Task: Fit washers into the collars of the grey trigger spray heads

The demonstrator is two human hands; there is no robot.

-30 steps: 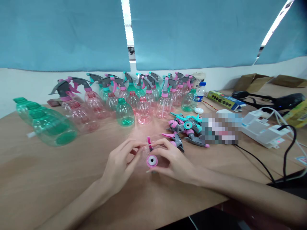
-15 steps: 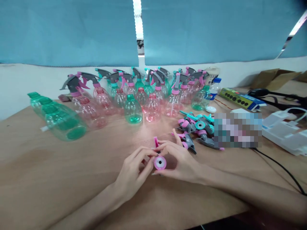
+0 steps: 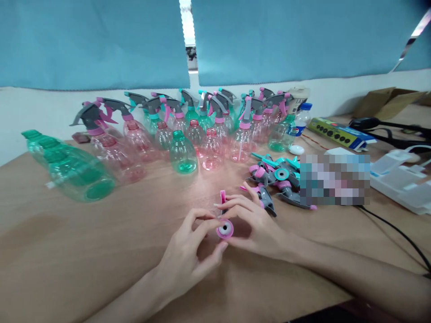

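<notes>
Between my hands is a trigger spray head (image 3: 224,229), its pink collar turned toward me with a white inner disc and a dark hole in the middle. My right hand (image 3: 259,224) curls around it from the right, fingers over its far side. From the left, the thumb and index finger of my left hand (image 3: 190,251) pinch the collar's edge. Most of the grey body is hidden behind my right fingers. Just beyond that hand lies a pile of loose spray heads (image 3: 283,179), grey with pink or teal parts.
Pink and green bottles stand behind, including an open green bottle (image 3: 183,152) and an open pink bottle (image 3: 212,150); many others carry spray heads. Open green bottles (image 3: 77,168) are at left. A blue-capped bottle (image 3: 302,119), printed box (image 3: 338,133) and white plastic case (image 3: 404,179) sit at right.
My left hand's thumb and index finger have spread and shifted onto the collar's edge. The right hand keeps its hold on the spray head. The view has shifted slightly.
</notes>
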